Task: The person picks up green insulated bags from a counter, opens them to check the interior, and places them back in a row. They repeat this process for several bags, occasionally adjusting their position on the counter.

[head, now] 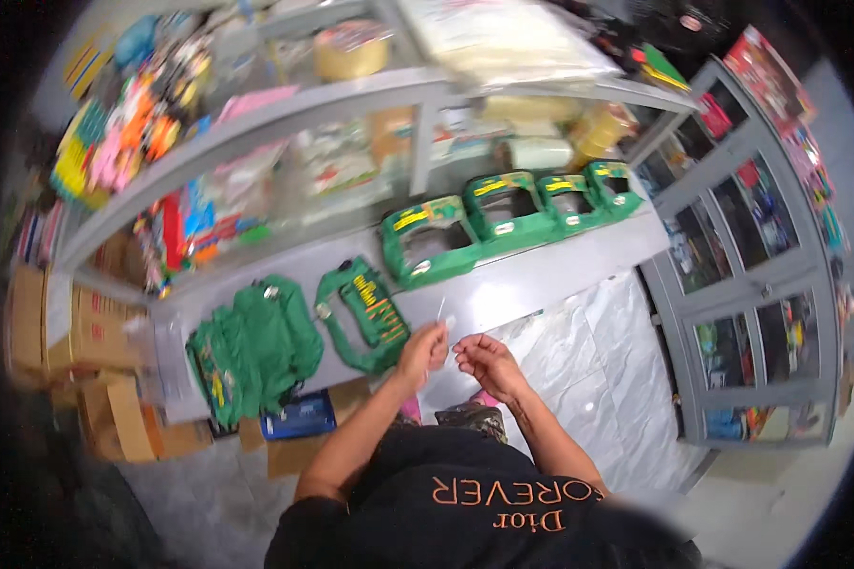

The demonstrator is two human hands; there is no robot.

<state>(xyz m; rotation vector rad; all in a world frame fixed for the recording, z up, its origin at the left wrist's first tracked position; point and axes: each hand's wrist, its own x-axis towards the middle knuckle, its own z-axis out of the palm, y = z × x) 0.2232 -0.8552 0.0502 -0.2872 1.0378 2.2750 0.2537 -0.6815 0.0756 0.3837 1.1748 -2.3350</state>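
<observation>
My left hand [425,355] has its fingers closed on a small, thin white piece [442,310], too blurred to name. My right hand [487,359] is just to its right, fingers curled, the two hands apart; whether it holds anything thin cannot be told. Beyond my left hand, a flat green fabric piece [377,364] with a printed panel lies on the grey counter [427,302]. Left of it is a rumpled pile of green fabric pieces [270,348]. Several green frame-like pieces with openings, among them the nearest one [438,269], stand in a row along the counter's back right.
Behind the counter rises a glass display case [270,107] with packaged goods. Grey glass-door cabinets [747,270] stand at right. Cardboard boxes [107,327] are at far left. An open carton [288,455] and a blue package [299,416] lie below the counter's left part.
</observation>
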